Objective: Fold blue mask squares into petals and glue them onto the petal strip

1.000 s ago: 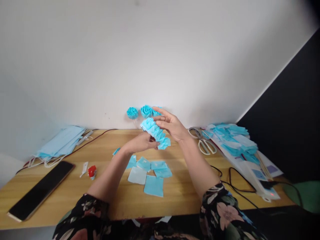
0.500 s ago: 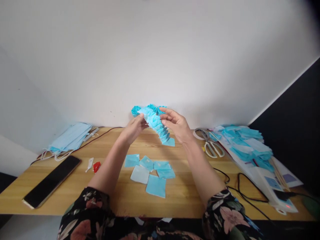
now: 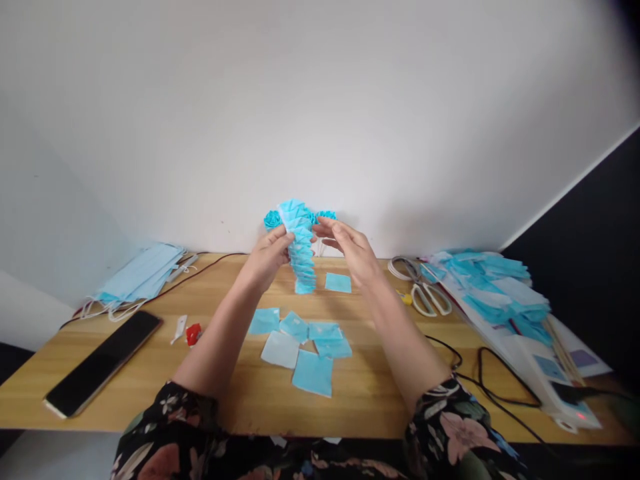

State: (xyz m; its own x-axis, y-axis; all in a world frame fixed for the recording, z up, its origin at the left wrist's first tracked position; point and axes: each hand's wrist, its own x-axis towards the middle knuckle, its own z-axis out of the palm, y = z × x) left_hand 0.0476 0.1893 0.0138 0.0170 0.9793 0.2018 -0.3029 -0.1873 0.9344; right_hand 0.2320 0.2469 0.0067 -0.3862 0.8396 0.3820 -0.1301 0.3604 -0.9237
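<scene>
My left hand (image 3: 273,253) pinches the upper left edge of a pleated light-blue strip (image 3: 302,250), which hangs down in zigzag folds above the table. Close to the strip's right side, my right hand (image 3: 350,248) has its fingers spread and seems to hold nothing. Behind the strip, by the wall, are ruffled blue rosettes (image 3: 272,220), partly hidden by it. A single blue square (image 3: 339,283) lies below my right hand. Several more cut squares (image 3: 313,372), blue and one whitish, lie nearer me on the table.
Face masks (image 3: 143,273) are stacked at the left, behind a phone (image 3: 103,363). A red piece (image 3: 193,333) lies near my left forearm. Scissors (image 3: 429,299), a heap of blue pieces (image 3: 490,287), a power strip (image 3: 545,380) and black cables (image 3: 480,380) are on the right.
The pleated strip has swung from a slant to nearly upright and shifted left. My right hand's fingers have opened beside it. The blue square beneath now shows whole.
</scene>
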